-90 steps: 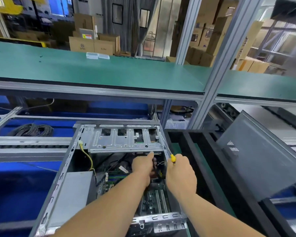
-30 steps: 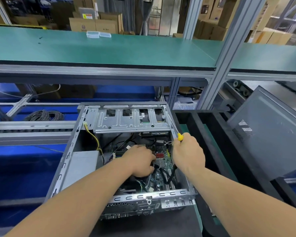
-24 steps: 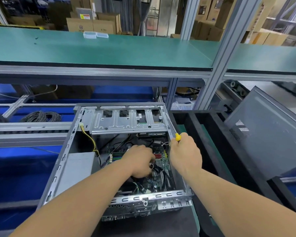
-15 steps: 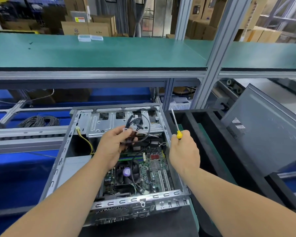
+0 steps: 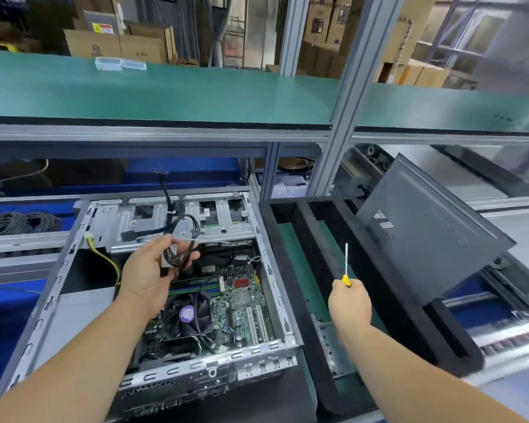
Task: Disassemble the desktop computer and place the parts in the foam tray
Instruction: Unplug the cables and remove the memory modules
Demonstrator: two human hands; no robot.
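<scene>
Green shelving and cardboard boxes are seen behind the surface. The computer case (image 5: 153,300) lies open at the left, and the side cover (image 5: 425,230) is leaned in the foam tray (image 5: 290,239) at the right. A cable bundle (image 5: 177,239) is gripped by the left hand (image 5: 148,273) above the case; a screwdriver (image 5: 346,267) is gripped by the right hand (image 5: 350,303) over the tray. The circuit board (image 5: 239,303) and fan (image 5: 187,312) are not yet removed.

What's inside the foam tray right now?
In the foam tray, a metal part lies in the near slot; the grey side panel leans in the far corner. The right hand and forearm cover part of it.
</scene>
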